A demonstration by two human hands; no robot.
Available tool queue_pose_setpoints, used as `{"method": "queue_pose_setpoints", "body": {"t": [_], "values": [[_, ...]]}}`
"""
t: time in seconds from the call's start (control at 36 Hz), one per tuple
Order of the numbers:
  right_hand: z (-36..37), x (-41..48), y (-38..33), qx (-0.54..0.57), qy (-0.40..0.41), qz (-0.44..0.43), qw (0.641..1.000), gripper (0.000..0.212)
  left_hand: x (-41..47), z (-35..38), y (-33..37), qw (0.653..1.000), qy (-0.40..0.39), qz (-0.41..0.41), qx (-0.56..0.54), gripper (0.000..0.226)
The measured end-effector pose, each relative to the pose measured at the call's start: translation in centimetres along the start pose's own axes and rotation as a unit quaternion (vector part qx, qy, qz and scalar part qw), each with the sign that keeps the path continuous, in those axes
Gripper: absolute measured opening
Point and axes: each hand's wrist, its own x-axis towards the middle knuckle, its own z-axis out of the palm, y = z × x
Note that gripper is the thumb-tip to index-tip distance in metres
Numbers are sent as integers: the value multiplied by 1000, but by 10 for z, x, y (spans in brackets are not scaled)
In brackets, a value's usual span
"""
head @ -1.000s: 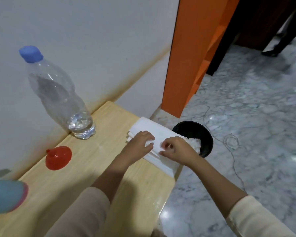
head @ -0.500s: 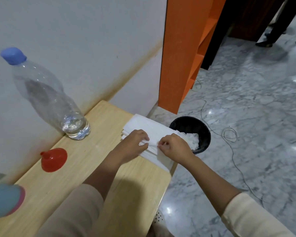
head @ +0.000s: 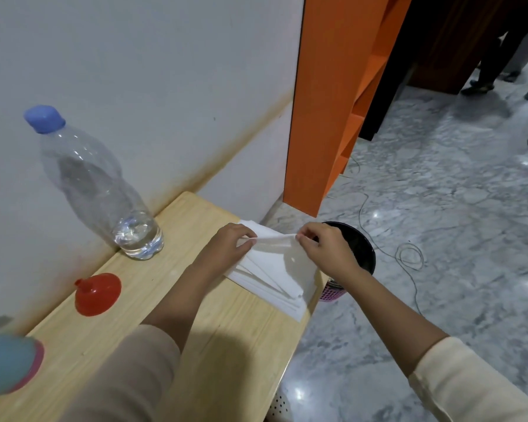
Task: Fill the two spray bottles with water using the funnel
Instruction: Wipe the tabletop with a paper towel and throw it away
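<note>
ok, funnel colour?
Red. The funnel lies mouth-down on the table, clearest in the head view.

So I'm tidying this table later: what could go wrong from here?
The tissue stack overhangs the table edge above the bin; as both hands lift the top sheet, loose sheets might slide off. The tall water bottle stands near the left elbow's path and could tip.

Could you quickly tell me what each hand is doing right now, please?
Left hand: closed, pinching the top white tissue.
Right hand: closed, pinching the same tissue's other end.
</note>
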Motion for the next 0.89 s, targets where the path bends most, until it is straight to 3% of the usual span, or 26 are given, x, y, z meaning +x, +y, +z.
{"method": "queue_pose_setpoints", "body": {"t": [0.36, 0.56, 0.75, 0.89], "values": [[-32, 58, -32, 60, 31, -55, 996, 14, 24, -64, 27, 993, 103, -11, -49, 12], [-28, 79, -75, 88, 36, -112, 989, 12, 7, -106, 36, 976, 208, -30, -59, 12], [15, 57, -114, 132, -24, -160, 978, 9, -71, -121, 24, 960, 264, -90, -36, 13], [68, 15, -117, 113, -102, -170, 974, 10, -148, -95, 1, 953, 256, -158, -18, 14]]}}
